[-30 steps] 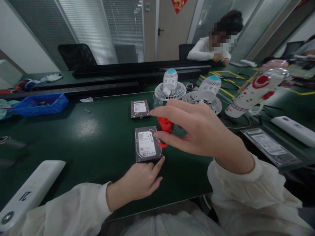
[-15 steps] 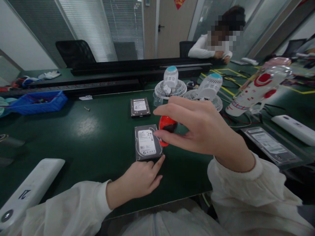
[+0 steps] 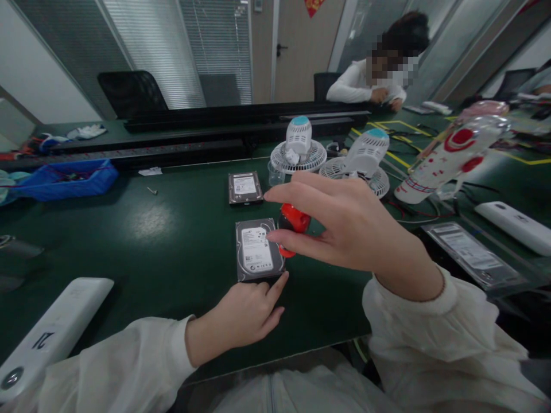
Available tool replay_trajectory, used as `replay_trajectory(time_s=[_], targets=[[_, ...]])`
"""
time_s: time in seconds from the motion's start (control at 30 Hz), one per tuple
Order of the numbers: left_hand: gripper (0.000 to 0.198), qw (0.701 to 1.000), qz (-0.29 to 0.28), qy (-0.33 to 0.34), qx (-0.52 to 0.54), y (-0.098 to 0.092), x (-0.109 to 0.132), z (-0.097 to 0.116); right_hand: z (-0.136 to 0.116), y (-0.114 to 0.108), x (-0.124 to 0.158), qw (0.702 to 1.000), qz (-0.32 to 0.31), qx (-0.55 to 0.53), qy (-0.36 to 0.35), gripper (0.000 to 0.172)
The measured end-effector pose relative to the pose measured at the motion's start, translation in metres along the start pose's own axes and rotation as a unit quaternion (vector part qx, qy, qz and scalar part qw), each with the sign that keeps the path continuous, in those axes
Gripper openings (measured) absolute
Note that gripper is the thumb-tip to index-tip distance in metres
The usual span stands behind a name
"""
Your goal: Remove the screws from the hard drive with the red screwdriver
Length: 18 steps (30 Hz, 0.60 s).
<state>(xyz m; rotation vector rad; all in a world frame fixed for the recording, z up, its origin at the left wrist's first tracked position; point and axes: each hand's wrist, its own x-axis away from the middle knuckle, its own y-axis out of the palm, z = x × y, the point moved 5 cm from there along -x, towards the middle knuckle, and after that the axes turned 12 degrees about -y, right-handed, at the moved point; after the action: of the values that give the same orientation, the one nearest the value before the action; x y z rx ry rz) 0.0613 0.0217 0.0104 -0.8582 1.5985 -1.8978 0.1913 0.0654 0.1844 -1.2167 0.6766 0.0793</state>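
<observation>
A hard drive [image 3: 257, 252] with a white label lies flat on the green table. My left hand [image 3: 245, 312] is closed against its near edge, the index finger stretched to the near right corner and the other fingers partly hidden. Over the drive's right side, my right hand [image 3: 340, 221] has its thumb and fingers curled around the red and black handle of a screwdriver [image 3: 295, 218]. The handle stands roughly upright; its shaft and tip are hidden. Just beyond, a second hard drive [image 3: 245, 188] rests label up.
Behind my right hand stand two white fan parts [image 3: 298, 140] and a clear cup [image 3: 276, 172]. A blue tray [image 3: 69, 180] sits at left, a white device [image 3: 55, 327] near my left sleeve. At right are a patterned bottle [image 3: 447, 155] and a bagged drive [image 3: 473, 252]. A person sits opposite.
The screwdriver handle has turned, showing red where black faced me before. My right fingers have shifted slightly; my left hand and the hard drive stay put.
</observation>
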Motion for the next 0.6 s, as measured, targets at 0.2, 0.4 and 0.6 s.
replay_trajectory(time_s=[0.2, 0.4, 0.6], targets=[[0.062, 1.000, 0.003, -0.001, -0.003, -0.0008, 0.0002, -0.0003, -0.0021, -0.0006, -0.0001, 0.998, -0.002, -0.056, -0.013, 0.037], [0.062, 1.000, 0.011, -0.001, 0.002, 0.0000, 0.0014, -0.0007, -0.0029, -0.0016, -0.0007, 0.999, 0.000, -0.038, -0.014, 0.032], [0.062, 1.000, 0.016, 0.004, 0.004, 0.0023, 0.0016, -0.0001, -0.0032, -0.0037, -0.0003, 0.997, -0.003, -0.069, -0.019, 0.038]])
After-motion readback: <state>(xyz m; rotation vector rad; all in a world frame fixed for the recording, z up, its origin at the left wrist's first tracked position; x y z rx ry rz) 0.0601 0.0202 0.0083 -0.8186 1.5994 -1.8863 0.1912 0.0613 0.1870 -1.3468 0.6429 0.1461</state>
